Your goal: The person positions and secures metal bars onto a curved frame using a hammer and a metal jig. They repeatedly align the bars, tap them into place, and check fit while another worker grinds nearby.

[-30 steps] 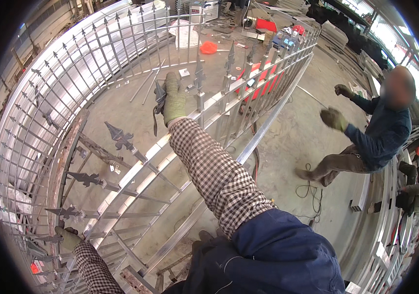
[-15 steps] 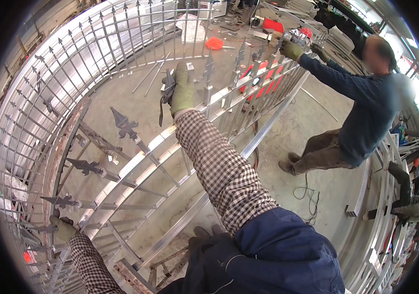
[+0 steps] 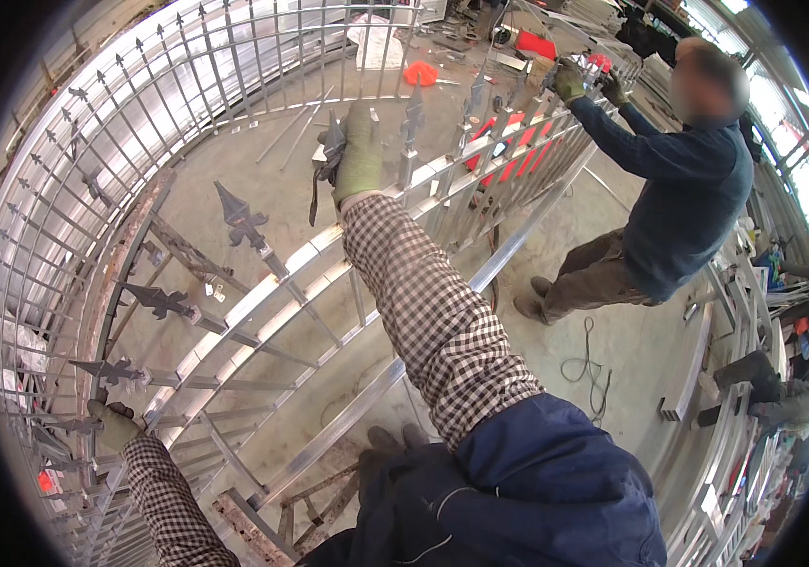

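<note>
The fence panel (image 3: 302, 256) is standing roughly upright in front of you, its spear-tipped pickets lining the top. A co-worker (image 3: 683, 189) is standing on your side of the fence panel, toward its far end, gloved hands (image 3: 570, 83) reaching its top, probably steadying that end. A long metal bar (image 3: 518, 241) is running along your side of the fence panel; whether it is joined on, I cannot tell. Your right hand (image 3: 359, 161) is gripping the fence panel's top beside a dark spear finial (image 3: 334, 144), seemingly using that picket as a handle. Your left hand (image 3: 116, 423) is curling around its top at the near end, fingers partly hidden; that wide spacing is likely helping balance.
</note>
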Available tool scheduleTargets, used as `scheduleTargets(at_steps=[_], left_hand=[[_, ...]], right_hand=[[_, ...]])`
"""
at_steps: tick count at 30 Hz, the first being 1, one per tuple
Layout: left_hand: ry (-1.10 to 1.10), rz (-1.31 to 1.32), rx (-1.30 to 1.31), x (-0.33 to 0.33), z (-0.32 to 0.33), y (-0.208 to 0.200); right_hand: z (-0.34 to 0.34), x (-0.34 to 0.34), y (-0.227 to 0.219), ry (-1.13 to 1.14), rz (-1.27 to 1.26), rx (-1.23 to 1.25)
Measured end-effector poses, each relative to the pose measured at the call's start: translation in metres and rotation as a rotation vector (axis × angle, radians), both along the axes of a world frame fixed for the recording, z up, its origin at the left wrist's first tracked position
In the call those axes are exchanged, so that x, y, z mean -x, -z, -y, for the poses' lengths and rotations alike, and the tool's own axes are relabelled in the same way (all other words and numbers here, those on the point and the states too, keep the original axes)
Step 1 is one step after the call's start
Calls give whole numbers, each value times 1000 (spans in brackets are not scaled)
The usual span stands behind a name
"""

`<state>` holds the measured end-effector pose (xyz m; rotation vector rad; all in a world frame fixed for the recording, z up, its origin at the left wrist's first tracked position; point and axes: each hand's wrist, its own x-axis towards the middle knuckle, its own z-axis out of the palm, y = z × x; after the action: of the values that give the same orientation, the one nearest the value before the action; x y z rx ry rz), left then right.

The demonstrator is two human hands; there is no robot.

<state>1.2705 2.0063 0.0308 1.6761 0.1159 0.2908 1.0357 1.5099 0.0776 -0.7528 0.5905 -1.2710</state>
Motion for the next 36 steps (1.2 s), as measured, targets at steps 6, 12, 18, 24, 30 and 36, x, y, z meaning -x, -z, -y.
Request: scheduleTargets(at_steps=[6,12,18,24,30,36], left_hand=[[4,-7,27,6,3,-2],[-45,-39,-29,7,5,-6],[-41,-48,-39,4,-4,-1],[-76,-45,-68,-1,-4,1],[-34,-75,-126,12,0,-9],[-25,-66,-42,9,1,-7]], right_hand=[[-3,0,-3,-21,66,-2],[3,-4,1,-29,121,0],[0,-2,-2,-33,125,-10],[-6,6,-9,-42,84,14],[-8,7,-10,-24,113,44],[1,0,0,-65,49,-38]])
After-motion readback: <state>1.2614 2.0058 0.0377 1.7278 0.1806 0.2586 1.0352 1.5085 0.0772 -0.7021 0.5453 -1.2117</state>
